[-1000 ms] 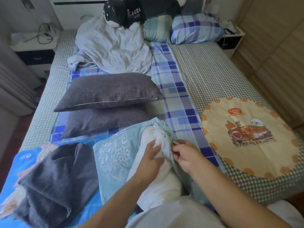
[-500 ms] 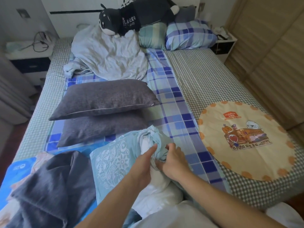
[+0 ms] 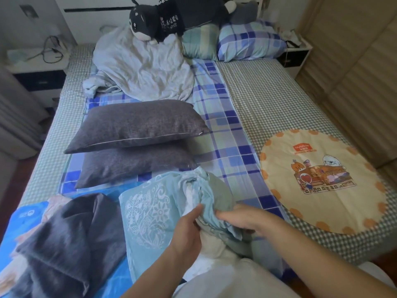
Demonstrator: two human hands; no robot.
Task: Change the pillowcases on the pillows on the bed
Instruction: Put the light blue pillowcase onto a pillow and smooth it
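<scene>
At the near left of the bed (image 3: 268,100), a crumpled dark grey pillowcase (image 3: 64,244) lies on a bright blue printed sheet (image 3: 28,214). Just beyond it, 2 dark grey pillows (image 3: 133,127) sit stacked, the upper one overlapping the far edge of the lower.

In the near centre lies a light blue pillowcase (image 3: 148,211) with a white floral print. Its open end is bunched up, and the white pillow (image 3: 214,252) shows through the opening. The left hand (image 3: 188,231) grasps the bunched blue fabric from the left, thumb raised against the cloth. The right hand (image 3: 242,218) reaches in from the right, its fingers curled into the same gathered edge, so both hands grip the opening close together. The right hand is slightly blurred.

Farther back, a rumpled pale blanket (image 3: 146,69) is heaped below a black and white plush toy (image 3: 154,22). To its right, a blue plaid pillow (image 3: 249,41) rests at the head of the bed. On the near right, a round cream mat (image 3: 322,181) with a cartoon picture lies on the checked sheet.
</scene>
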